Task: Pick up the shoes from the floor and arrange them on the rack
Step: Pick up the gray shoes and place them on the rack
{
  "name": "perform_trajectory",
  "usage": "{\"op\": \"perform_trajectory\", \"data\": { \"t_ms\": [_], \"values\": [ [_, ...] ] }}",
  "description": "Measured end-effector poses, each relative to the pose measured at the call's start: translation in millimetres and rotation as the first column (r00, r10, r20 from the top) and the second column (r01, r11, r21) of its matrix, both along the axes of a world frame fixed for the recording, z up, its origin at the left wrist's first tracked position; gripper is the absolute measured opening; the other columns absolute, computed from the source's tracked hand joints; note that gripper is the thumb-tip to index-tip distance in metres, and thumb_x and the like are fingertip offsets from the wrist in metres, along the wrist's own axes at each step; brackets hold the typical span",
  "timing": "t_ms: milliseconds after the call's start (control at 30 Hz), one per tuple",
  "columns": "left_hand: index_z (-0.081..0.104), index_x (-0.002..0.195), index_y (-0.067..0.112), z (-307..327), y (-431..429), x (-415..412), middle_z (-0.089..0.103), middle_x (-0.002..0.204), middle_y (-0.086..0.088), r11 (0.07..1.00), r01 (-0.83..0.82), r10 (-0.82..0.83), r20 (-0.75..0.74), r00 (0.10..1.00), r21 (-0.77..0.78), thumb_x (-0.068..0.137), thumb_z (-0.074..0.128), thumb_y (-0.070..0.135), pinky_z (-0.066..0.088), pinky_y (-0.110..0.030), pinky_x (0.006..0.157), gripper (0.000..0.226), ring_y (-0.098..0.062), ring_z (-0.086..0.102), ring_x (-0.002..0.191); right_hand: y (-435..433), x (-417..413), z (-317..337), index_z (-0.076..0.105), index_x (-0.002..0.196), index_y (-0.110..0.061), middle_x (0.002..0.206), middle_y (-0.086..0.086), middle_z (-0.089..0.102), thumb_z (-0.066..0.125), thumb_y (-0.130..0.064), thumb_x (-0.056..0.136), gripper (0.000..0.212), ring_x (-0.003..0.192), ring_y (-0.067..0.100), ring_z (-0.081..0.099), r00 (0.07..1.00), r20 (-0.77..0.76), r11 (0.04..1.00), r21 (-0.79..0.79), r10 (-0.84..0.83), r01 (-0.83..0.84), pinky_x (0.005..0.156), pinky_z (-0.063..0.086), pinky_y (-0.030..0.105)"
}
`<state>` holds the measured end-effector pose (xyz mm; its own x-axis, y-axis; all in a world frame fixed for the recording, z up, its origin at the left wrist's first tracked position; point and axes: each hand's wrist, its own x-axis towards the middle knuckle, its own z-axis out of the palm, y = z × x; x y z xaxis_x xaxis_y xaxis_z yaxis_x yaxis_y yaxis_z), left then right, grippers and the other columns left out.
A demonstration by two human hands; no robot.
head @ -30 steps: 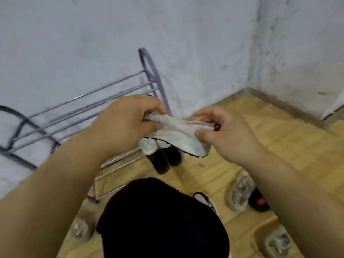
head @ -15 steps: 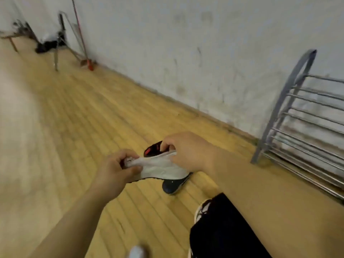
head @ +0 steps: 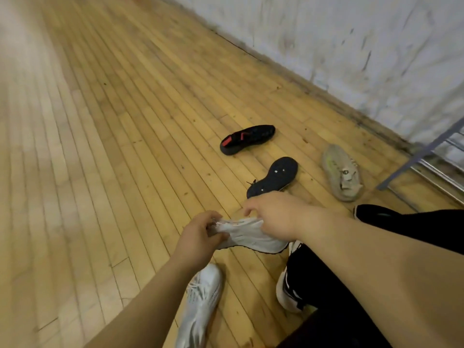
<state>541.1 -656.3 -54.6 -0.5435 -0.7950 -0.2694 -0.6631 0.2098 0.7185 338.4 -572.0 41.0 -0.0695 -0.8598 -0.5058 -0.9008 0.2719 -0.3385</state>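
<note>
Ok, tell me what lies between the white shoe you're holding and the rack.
Both hands, left and right, grip the white shoe. Toward the rack at the right edge, an upturned black shoe and a beige shoe lie on the floor; carried above, nothing visible blocks it.

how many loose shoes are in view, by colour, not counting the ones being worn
white: 2, one held in the left hand and right hand (white shoe), one on the floor
black: 2, one showing red, one sole up
beige: 1
total: 5
</note>
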Motion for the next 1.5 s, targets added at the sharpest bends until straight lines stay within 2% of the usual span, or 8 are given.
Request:
{"op": "perform_trajectory", "data": {
  "t_ms": [100,267,533,700,867,1033,1367,1500],
  "values": [
    [0.039,0.149,0.034,-38.0,-3.1,14.4,0.041,0.14,0.002,0.988,-0.121,0.136,0.169,0.976,-0.095,0.081,0.084,0.044,0.043,-0.027,0.096,0.083,-0.019,0.047,0.127,-3.1,-2.4,-7.1,0.052,0.141,-0.029,0.113,-0.003,0.06,0.051,0.005,0.089,0.062,0.098,0.02,0.055,0.999,-0.051,1.0,0.011,-0.017,0.018,0.072,0.046,0.032],
    [0.0,0.162,0.038,-125.4,33.8,78.9,0.022,0.158,-0.016,0.949,-0.229,0.043,0.628,0.777,0.218,0.059,0.081,0.075,0.043,-0.046,0.112,0.136,-0.04,0.042,0.14,1.2,-11.3,-12.1,0.049,0.145,-0.027,0.136,0.002,0.057,0.056,0.0,0.094,0.058,0.097,0.017,0.045,0.99,-0.142,0.989,0.146,0.006,0.015,0.062,0.034,0.025],
    [-0.014,0.156,0.05,-178.1,100.2,126.6,0.043,0.131,-0.008,0.87,-0.393,0.088,0.69,0.719,0.298,0.078,0.066,0.046,0.048,-0.048,0.102,0.112,-0.036,0.052,0.122,11.2,-16.3,-25.7,0.055,0.139,-0.026,0.133,0.002,0.059,0.057,-0.01,0.096,0.046,0.097,0.019,0.048,0.99,-0.135,0.977,0.208,-0.029,0.057,0.064,0.034,0.023],
    [-0.003,0.155,0.047,-155.4,75.2,93.1,0.06,0.126,-0.01,0.877,-0.355,0.163,0.495,0.854,0.323,0.07,0.068,0.044,0.057,-0.043,0.086,0.11,-0.034,0.065,0.103,9.8,-17.2,-31.6,0.052,0.141,-0.029,0.131,0.002,0.059,0.058,-0.006,0.091,0.055,0.094,0.017,0.045,0.991,-0.108,0.977,0.189,-0.083,0.102,0.054,0.026,0.018],
    [0.01,0.163,0.038,-86.4,27.1,21.6,0.042,0.161,-0.004,0.848,-0.317,0.292,0.125,0.948,0.425,0.088,0.072,0.04,0.051,-0.044,0.1,0.098,-0.036,0.055,0.133,0.1,-21.8,-12.6,0.053,0.142,-0.027,0.09,-0.015,0.05,0.057,-0.003,0.089,0.059,0.093,0.017,0.05,0.986,-0.06,0.982,0.098,-0.157,0.162,0.056,0.03,0.018],
    [0.021,0.161,0.036,11.1,-12.3,-50.7,0.041,0.158,0.013,0.907,-0.143,0.252,-0.237,0.938,0.397,0.091,0.076,0.036,0.043,-0.04,0.112,0.09,-0.019,0.049,0.138,2.4,-58.8,59.6,0.06,0.134,-0.029,0.111,-0.007,0.057,0.057,-0.006,0.09,0.05,0.095,0.016,0.053,0.934,-0.057,0.932,-0.109,-0.352,0.345,0.061,0.036,0.017],
    [0.028,0.159,0.031,188.6,38.3,-226.4,0.053,0.149,0.015,0.954,0.266,-0.152,-0.538,0.829,0.14,0.069,0.081,0.063,0.044,-0.045,0.115,0.109,-0.012,0.056,0.132,183.9,-157.5,226.1,0.063,0.125,-0.042,0.11,-0.016,0.059,0.065,-0.023,0.094,0.037,0.101,0.009,0.054,0.656,0.011,0.448,-0.721,-0.754,0.528,0.084,0.036,0.025],
    [0.032,0.153,0.04,237.7,110.6,-297.5,0.054,0.136,0.023,0.901,0.432,-0.378,-0.538,0.754,-0.028,0.077,0.082,0.053,0.047,-0.039,0.11,0.092,-0.012,0.058,0.128,290.7,-187.7,251.4,0.067,0.123,-0.034,0.115,-0.01,0.059,0.061,-0.013,0.097,0.034,0.097,-0.003,0.047,0.487,0.098,0.133,-0.899,-0.868,0.417,0.085,0.032,0.002]
  ]
}}
